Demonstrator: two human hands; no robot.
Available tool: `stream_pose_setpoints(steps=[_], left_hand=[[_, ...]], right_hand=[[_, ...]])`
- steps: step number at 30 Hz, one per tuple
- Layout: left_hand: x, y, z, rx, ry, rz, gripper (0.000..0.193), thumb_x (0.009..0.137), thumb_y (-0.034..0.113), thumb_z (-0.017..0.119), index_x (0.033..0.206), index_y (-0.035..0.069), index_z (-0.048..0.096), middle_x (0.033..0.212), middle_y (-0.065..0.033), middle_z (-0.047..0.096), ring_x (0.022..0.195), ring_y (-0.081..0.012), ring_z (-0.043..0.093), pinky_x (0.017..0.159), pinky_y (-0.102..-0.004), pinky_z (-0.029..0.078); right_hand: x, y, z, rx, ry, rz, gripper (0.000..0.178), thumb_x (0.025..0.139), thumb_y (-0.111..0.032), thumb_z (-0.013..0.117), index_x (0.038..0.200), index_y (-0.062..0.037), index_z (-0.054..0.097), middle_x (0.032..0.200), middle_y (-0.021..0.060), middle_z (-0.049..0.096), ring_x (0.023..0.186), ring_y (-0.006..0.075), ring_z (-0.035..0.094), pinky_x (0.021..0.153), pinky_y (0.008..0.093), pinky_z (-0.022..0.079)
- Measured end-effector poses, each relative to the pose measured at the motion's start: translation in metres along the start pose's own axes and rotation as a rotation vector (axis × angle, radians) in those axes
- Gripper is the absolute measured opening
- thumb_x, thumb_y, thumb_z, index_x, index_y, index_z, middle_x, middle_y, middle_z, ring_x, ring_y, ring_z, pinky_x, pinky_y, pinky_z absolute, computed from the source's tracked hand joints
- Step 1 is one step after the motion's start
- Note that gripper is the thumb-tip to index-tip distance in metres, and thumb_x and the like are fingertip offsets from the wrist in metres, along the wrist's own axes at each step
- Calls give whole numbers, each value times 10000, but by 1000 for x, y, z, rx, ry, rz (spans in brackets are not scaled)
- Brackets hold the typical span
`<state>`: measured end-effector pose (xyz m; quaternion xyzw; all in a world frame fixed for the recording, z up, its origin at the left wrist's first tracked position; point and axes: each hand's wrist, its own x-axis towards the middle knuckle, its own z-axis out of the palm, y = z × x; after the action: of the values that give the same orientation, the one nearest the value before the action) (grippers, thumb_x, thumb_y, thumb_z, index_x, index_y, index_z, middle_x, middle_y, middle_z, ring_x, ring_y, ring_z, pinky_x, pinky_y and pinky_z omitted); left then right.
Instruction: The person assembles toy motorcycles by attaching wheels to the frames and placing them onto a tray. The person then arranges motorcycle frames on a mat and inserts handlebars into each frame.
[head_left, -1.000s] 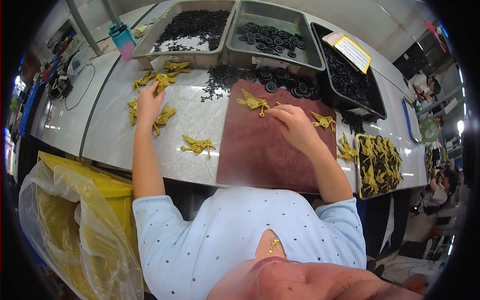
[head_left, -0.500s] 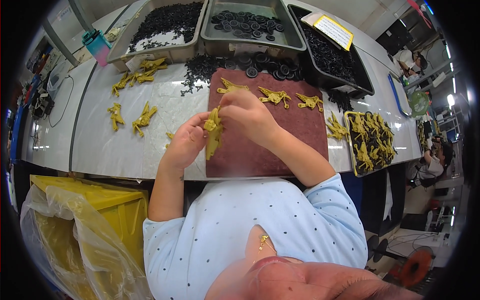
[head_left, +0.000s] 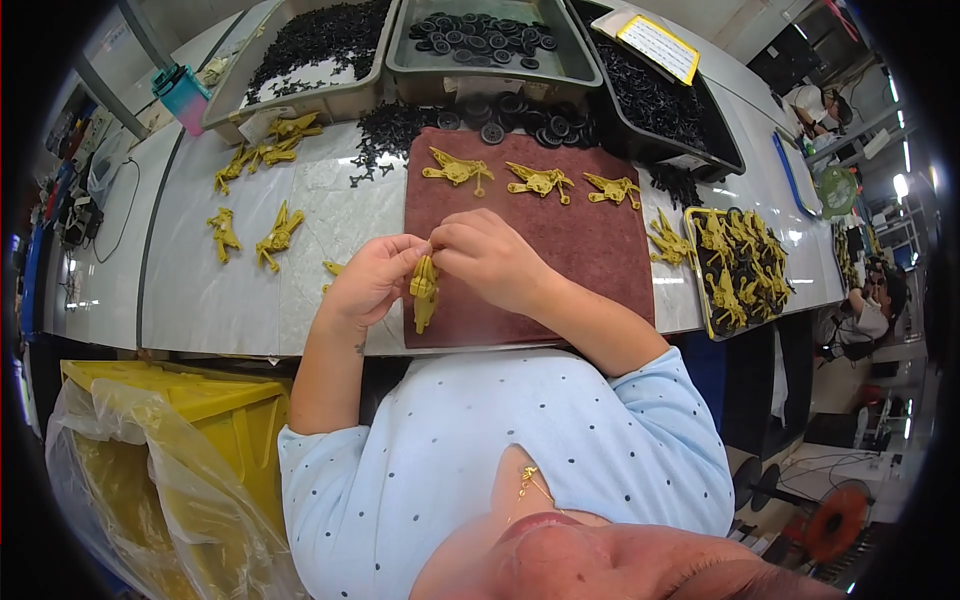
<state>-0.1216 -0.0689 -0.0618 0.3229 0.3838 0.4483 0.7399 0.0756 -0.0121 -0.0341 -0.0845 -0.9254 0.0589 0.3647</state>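
Note:
A yellow plastic frame part (head_left: pixel 425 295) hangs below my fingertips, over the left side of a dark red cloth (head_left: pixel 560 270). My left hand (head_left: pixel 372 278) grips it from the left with thumb and fingers. My right hand (head_left: pixel 490 255) is closed at the part's upper end, its fingertips meeting the left ones; whatever small piece they pinch is hidden. Farther back on the cloth lie three similar yellow parts, such as the middle one (head_left: pixel 540 181). One more yellow part (head_left: pixel 333 270) shows partly beside my left hand.
Grey bins of small black pieces (head_left: pixel 315 50) and black wheels (head_left: pixel 480 40) stand at the back. A black bin (head_left: pixel 690 125) is at back right, with loose wheels (head_left: pixel 560 125) before the bins. A yellow-rimmed tray (head_left: pixel 708 300) of assembled parts sits right; more yellow parts (head_left: pixel 280 235) lie left.
My right hand has come down slightly, and both hands' fingertips now meet at the top of the yellow part. The part has turned a little. The whole view has shifted slightly.

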Motion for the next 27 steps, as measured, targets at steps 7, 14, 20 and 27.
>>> stream_pose_setpoints(steps=[7,14,20,27], left_hand=[[-10,9,0,207,95,79,183,902,175,644,910,-7,625,808,-29,644,694,-81,601,629,-208,487],[-13,13,-16,213,99,119,199,888,173,657,889,-26,647,795,-55,655,700,-130,614,655,-245,495],[-32,37,-69,-102,239,340,231,927,243,587,920,12,602,891,-99,668,958,-291,655,793,-403,546],[-28,50,-68,-558,-24,337,279,966,331,505,1014,63,562,993,-38,599,1048,-229,565,927,-506,466]], right_hand=[[3,-10,3,-58,39,-32,157,697,-85,635,837,-42,577,961,62,567,984,241,574,826,370,463],[7,-16,7,-26,79,-60,160,686,-57,646,822,-24,570,963,77,567,972,249,581,813,367,476],[2,-14,-15,139,212,70,175,651,5,642,819,-13,595,970,115,621,876,272,619,726,378,518],[20,-2,44,672,-256,1085,197,811,-108,683,836,67,596,766,216,649,731,347,652,653,380,518]])
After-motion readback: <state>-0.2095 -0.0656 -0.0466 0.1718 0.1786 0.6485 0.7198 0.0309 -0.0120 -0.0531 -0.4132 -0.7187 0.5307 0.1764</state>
